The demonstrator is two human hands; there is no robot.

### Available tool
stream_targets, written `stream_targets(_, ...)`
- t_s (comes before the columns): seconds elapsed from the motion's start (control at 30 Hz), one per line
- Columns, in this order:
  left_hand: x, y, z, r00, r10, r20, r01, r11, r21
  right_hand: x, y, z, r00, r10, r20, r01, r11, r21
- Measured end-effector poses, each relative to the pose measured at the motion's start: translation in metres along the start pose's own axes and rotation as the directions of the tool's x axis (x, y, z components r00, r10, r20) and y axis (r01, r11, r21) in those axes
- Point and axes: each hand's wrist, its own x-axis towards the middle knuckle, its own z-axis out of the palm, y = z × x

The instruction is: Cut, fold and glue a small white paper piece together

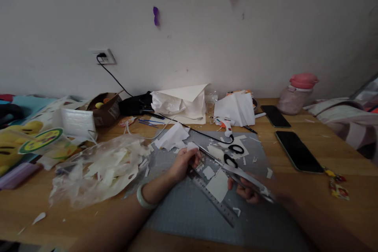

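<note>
My left hand [180,164] pinches a small white piece of paper [192,146] between thumb and fingers, above the grey cutting mat [189,216]. My right hand [246,191] is closed around a long silver tool that looks like tweezers [240,173]. Its narrow tip reaches to the paper at my left fingertips; whether it grips the paper I cannot tell. Just beyond the tool lie black-handled scissors [230,160], partly hidden. A metal ruler [212,199] lies slantwise below my hands, beside a white paper square [217,186] and several scraps.
A plastic bag of paper scraps [103,169] spreads on the left. Behind the mat sit a corded white glue gun [228,128] and crumpled white paper [173,136]. Two phones [298,151], a keychain [338,185] and a pink-lidded bottle [297,96] stand or lie on the right.
</note>
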Motion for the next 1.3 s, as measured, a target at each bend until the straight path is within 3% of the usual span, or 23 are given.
stream_targets(0.27,0.001,-0.001,0.0,1.0,0.014,0.005,-0.013,0.999,-0.031,0.001,0.006,-0.012,0.995,-0.029,0.095,0.032,0.999,-0.026)
stream_targets(0.53,0.001,-0.001,-0.001,0.999,0.034,0.012,-0.034,0.999,-0.003,0.001,0.006,-0.008,0.999,0.001,0.044,-0.001,1.0,0.013)
stream_targets(0.73,0.001,0.0,0.0,1.0,0.021,0.021,-0.021,0.999,-0.036,0.004,0.008,-0.014,0.992,-0.043,0.123,0.035,0.997,0.065)
stream_targets(1.1,0.002,-0.001,0.0,0.998,0.004,0.057,0.002,0.995,-0.096,0.004,0.004,-0.011,0.994,0.003,0.107,-0.012,0.996,0.086)
stream_targets(1.3,0.002,0.002,0.003,0.999,-0.038,0.021,0.04,0.994,-0.098,0.003,0.002,-0.009,0.992,0.011,0.127,-0.02,0.998,0.066)
